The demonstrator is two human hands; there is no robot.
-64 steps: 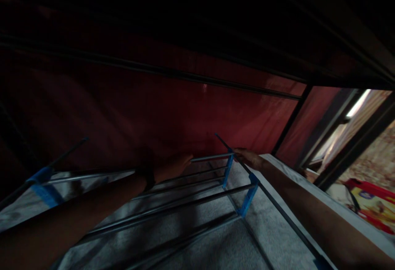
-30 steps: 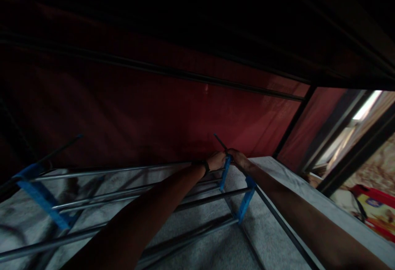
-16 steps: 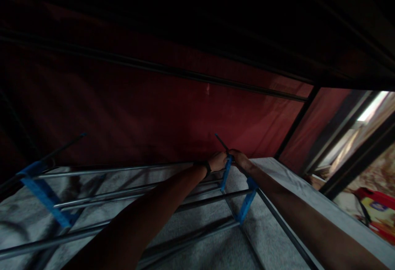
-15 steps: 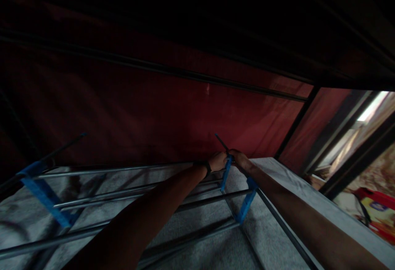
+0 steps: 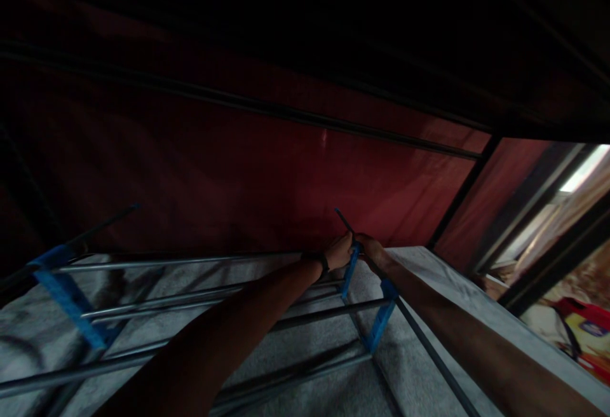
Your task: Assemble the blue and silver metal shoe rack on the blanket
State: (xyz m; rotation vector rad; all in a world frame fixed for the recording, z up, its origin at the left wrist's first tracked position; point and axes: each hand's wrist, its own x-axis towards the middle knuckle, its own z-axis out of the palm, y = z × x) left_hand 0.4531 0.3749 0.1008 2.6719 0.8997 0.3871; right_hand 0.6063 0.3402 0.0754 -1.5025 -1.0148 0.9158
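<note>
A rack of grey metal tubes (image 5: 328, 308) with blue plastic connectors lies over a pale surface. My left hand (image 5: 340, 252), with a dark band at the wrist, is closed at the top of the far blue connector (image 5: 350, 272). My right hand (image 5: 372, 248) is closed against the other side of that same connector. A thin dark rod (image 5: 344, 220) with a blue tip sticks up from between the hands. Nearer stands another blue connector (image 5: 380, 325), beside my right forearm. At the left is a larger blue connector (image 5: 71, 299).
Behind the rack hangs a red sheet wall (image 5: 267, 175) crossed by a dark bar (image 5: 286, 110). Dark frame posts (image 5: 464, 191) stand at the right. Beyond them lies a red and yellow package (image 5: 588, 328). The upper area is very dark.
The view has shifted slightly, so the wall and posts sit a little further right. Both hands remain at the same connector, with hardly any movement.
</note>
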